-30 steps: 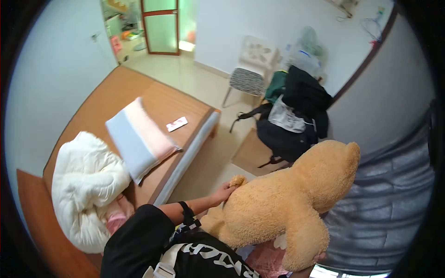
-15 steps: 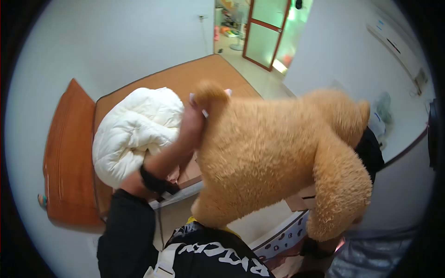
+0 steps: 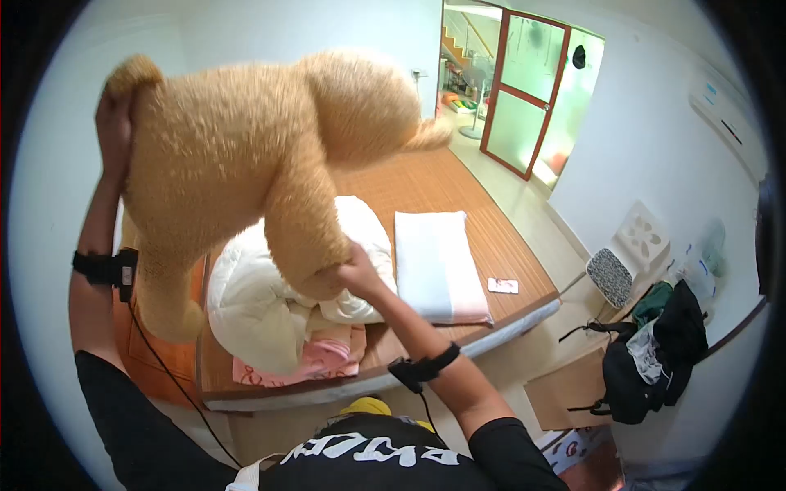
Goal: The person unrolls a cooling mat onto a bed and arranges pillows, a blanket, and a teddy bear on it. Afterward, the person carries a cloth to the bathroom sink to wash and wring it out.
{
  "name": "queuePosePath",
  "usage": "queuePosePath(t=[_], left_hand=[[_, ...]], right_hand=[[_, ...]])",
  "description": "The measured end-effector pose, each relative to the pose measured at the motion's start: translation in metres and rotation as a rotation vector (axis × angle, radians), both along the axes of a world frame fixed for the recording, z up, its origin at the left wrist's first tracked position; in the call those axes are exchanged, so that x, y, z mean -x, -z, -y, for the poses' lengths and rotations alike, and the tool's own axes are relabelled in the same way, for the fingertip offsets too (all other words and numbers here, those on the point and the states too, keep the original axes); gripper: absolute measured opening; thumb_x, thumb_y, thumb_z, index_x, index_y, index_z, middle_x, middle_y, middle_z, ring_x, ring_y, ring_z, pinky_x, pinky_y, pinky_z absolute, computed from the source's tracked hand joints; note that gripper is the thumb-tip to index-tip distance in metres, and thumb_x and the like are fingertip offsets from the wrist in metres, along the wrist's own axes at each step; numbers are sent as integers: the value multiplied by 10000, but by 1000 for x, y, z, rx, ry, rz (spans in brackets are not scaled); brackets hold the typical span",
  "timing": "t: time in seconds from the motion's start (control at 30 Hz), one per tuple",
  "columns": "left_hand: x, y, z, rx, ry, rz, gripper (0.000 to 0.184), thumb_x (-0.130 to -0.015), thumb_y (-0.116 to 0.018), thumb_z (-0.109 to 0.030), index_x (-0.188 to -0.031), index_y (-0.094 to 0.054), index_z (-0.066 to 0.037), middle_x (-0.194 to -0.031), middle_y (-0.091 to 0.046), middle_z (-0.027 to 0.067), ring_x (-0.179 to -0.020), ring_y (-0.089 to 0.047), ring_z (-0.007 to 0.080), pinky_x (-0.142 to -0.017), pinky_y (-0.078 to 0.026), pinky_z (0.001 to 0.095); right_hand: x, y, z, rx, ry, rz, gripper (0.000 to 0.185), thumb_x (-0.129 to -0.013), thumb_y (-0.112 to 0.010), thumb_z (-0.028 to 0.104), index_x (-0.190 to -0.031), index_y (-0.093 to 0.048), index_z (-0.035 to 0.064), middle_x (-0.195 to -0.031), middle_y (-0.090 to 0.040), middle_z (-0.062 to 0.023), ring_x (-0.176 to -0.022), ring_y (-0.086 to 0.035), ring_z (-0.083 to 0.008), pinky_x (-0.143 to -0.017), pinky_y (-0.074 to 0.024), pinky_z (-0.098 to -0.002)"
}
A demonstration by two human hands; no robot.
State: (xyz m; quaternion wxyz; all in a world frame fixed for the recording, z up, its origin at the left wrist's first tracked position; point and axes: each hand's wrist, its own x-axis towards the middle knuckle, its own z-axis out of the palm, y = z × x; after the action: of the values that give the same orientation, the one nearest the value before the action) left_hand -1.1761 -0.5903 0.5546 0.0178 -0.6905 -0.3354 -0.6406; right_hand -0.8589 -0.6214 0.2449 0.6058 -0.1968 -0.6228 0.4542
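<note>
Plush toy (image 3: 221,139), one, in two hands (image 3: 115,135) (image 3: 359,275)

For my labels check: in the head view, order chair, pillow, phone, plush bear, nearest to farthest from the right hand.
1. Plush bear: held in right hand.
2. Pillow: on bed, right of hand.
3. Phone: on bed, right of pillow.
4. Chair: on floor, farther right.

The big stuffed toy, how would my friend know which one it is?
Find the brown-topped bed. In front of it, the left hand and right hand hold up the stuffed toy. It is fuzzy and golden-tan, unlike the white quilt and flat pillow.
</note>
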Motion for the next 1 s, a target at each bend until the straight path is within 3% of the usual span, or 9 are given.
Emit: queuePosePath(t=[0.17,0.2,0.23,0.27,0.33,0.4,0.63,0.83,1.0], left_hand=[[75,195,-161,227,-72,-84,251,-985,-454,-192,-1129,-591,-39,-1051,-647,95,-1003,-602,185,-877,-477,333],[97,275,-190,352,-467,-436,323,-930,-497,-203,-1216,-551,-63,-1188,-592,121,-1111,-555,244,-954,-430,388],[118,354,-219,421,-827,-840,446,-875,-539,-214,-1302,-512,-88,-1326,-536,146,-1219,-508,303,-1030,-383,442],[66,316,-171,1263,-193,-800,721,-796,-639,-429,-1381,-418,-70,-1456,-371,201,-1377,-292,362,-1137,-223,460],[126,482,-217,1167,-369,-984,1149,-617,-740,-638,-1406,-306,76,-1459,-296,302,-1398,-212,402,-1163,-144,434],[143,508,-234,1145,-215,-877,1086,-656,-741,-595,-1384,-318,92,-1420,-351,300,-1366,-267,413,-1149,-183,432],[229,574,-308,978,42,-951,538,-844,-671,-355,-1238,-555,-7,-1104,-650,170,-916,-637,300,-798,-500,407],[-45,574,-259,540,163,-786,518,-846,-662,-344,-1235,-554,-19,-1095,-652,159,-901,-639,300,-783,-502,417],[-241,601,-124,605,688,-908,501,-848,-654,-335,-1233,-554,-29,-1087,-653,150,-889,-641,300,-770,-504,426]], right_hand=[[65,149,-87,356,39,435,575,-728,-632,132,-1276,-519,2,-1128,-644,-137,-996,-606,-214,-890,-469,-333],[70,190,-94,426,62,636,575,-740,-644,189,-1271,-527,2,-1113,-651,-154,-985,-612,-222,-877,-473,-343],[68,235,-96,440,39,696,553,-754,-641,248,-1244,-555,5,-1089,-655,-173,-966,-621,-236,-872,-477,-355],[57,266,-98,453,18,758,541,-769,-638,306,-1216,-583,7,-1065,-660,-193,-947,-629,-251,-866,-480,-367],[16,279,-85,565,-200,1316,502,-796,-620,351,-1164,-627,11,-1027,-671,-210,-947,-644,-273,-869,-484,-391],[-39,351,-43,518,-119,1088,466,-803,-604,372,-1111,-658,26,-1035,-673,-203,-942,-652,-308,-863,-492,-406],[-208,329,232,1239,688,1080,331,-809,-568,285,-1054,-684,94,-1038,-682,-149,-968,-646,-325,-864,-501,-416],[-156,351,486,1731,1305,729,232,-799,-565,263,-858,-707,90,-887,-703,-130,-819,-666,-308,-756,-525,-406],[-64,402,612,2102,882,418,195,-727,-614,175,-736,-701,1,-828,-688,-183,-784,-674,-299,-634,-521,-473]])
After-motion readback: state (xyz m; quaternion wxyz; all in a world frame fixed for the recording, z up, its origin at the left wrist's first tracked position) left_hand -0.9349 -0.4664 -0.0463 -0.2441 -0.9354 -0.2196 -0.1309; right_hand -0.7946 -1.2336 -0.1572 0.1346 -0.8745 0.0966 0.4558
